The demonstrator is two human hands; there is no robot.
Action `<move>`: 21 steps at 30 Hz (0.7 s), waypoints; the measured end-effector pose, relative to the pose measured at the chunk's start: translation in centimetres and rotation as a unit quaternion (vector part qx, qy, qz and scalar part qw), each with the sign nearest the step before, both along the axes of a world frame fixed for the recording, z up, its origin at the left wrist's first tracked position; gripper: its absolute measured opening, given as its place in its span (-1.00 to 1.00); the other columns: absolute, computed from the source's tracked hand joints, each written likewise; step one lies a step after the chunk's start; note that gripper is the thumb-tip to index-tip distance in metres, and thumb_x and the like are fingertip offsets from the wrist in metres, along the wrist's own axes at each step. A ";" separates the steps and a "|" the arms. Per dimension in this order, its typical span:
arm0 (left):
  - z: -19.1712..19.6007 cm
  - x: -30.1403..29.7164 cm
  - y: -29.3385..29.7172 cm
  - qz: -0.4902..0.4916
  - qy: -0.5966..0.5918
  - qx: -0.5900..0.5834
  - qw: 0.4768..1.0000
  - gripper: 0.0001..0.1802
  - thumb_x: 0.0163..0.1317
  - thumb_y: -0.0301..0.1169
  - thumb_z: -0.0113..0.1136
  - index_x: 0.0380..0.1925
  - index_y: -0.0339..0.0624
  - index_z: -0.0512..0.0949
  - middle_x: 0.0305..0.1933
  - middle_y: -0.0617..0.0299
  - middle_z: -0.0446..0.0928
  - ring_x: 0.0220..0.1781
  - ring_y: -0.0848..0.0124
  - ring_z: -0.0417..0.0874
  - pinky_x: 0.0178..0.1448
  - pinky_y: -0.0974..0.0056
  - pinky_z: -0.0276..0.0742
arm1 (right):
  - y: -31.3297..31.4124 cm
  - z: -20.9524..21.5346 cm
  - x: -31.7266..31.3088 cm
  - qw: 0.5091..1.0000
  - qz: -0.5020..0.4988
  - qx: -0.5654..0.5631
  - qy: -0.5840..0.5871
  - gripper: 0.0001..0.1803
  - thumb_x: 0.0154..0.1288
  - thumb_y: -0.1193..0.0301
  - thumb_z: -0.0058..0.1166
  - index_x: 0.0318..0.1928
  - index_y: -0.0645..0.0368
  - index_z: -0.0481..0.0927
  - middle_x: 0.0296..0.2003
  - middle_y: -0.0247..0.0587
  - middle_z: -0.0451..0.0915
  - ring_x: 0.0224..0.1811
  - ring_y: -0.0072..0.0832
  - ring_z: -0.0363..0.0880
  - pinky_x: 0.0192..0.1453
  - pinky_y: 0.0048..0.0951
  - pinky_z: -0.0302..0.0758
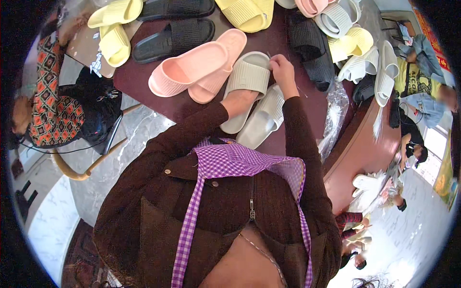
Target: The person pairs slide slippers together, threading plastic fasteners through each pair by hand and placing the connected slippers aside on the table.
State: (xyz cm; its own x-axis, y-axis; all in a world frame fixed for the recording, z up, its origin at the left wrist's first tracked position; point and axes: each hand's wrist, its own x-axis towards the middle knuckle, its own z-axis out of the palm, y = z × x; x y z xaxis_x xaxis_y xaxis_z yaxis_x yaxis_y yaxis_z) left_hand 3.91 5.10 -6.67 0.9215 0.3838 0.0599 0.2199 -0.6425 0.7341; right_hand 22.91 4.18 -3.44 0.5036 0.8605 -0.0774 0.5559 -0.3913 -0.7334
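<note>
A beige ribbed slide sandal [247,79] lies in front of me, its toe end pointing away. My left hand [240,102] reaches into it under the strap, so only the wrist and back of the hand show; the fingers are hidden. At the strap's right edge, near the toe, my right hand [283,72] is closed in a pinch. Whatever its fingertips hold, if anything, is too small to make out. The matching beige slide [261,117] rests beside it, partly beneath. Two pink slides [192,69] overlap just to the left.
Black slides [175,38] and yellow slides [247,12] lie farther back on the dark red table [139,91]. More black, white and yellow slides fill the right side, near clear plastic wrap [336,110]. A person in a patterned sleeve [45,91] sits at left; others are at right.
</note>
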 end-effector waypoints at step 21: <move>10.5 2.4 0.2 0.055 -0.108 -0.325 0.938 -0.72 0.17 -0.36 0.11 -0.19 -0.32 0.49 -0.37 0.21 0.55 -0.37 0.51 0.52 -0.31 0.39 0.44 | -8.5 9.9 -6.9 0.970 -0.116 0.207 0.060 -0.94 0.23 0.57 -0.01 -0.29 0.25 0.51 -0.43 -0.42 0.51 -0.36 -0.70 0.44 -0.27 -0.66 0.40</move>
